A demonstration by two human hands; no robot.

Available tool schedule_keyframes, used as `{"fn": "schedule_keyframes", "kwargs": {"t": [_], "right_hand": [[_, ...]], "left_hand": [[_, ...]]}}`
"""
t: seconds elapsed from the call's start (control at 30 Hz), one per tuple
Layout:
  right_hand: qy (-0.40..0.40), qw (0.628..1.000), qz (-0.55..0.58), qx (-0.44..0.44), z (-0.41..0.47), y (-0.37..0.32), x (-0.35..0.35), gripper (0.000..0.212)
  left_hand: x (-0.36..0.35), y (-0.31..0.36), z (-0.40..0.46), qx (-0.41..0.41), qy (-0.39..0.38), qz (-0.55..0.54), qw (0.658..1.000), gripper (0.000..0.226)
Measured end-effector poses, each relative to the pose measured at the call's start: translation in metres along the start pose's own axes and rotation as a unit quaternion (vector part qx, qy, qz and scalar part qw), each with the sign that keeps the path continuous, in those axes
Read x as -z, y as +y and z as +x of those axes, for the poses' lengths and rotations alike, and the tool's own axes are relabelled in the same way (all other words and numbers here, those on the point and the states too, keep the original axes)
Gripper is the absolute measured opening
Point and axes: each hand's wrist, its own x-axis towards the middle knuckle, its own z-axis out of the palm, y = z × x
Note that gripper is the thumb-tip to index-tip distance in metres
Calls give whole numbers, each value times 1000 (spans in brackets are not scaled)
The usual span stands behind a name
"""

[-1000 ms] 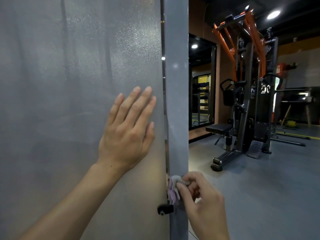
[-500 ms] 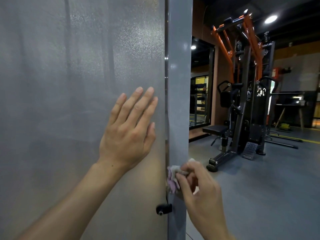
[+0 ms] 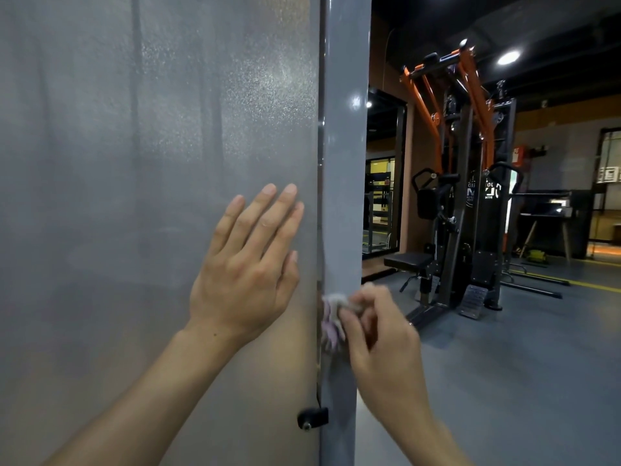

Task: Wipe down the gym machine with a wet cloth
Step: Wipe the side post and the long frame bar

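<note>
A frosted translucent panel (image 3: 151, 196) of the gym machine fills the left of the view, edged by a grey upright post (image 3: 344, 163). My left hand (image 3: 248, 267) lies flat on the panel with straight fingers, just left of the post. My right hand (image 3: 379, 327) grips a small crumpled pale pink-white cloth (image 3: 331, 317) and presses it against the post at waist height. Below the cloth a small black clip (image 3: 312, 418) joins panel and post.
A black and orange weight machine (image 3: 470, 203) with a padded seat (image 3: 408, 262) stands a few steps away at the right. Grey floor (image 3: 521, 364) lies between it and me. A dark doorway (image 3: 381, 183) opens behind the post.
My right hand with the cloth has slid upward along the post, away from the black clip. My left hand has stayed flat on the panel.
</note>
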Motion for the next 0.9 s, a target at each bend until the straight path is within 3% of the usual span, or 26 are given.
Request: {"fn": "schedule_keyframes", "kwargs": {"t": [0.1, 0.37, 0.7, 0.9], "right_hand": [[-17, 1000, -18, -8, -14, 8, 1, 32], [21, 999, 6, 41, 93, -37, 19, 13], [-66, 997, -12, -30, -2, 3, 10, 23], [5, 999, -24, 49, 90, -37, 22, 13]], "left_hand": [[0, 1, 0, -1, -1, -2, 1000, 53], [1, 1, 0, 1, 2, -2, 1000, 52], [1, 1, -1, 2, -1, -1, 1000, 53], [0, 1, -1, 2, -2, 1, 1000, 54]]}}
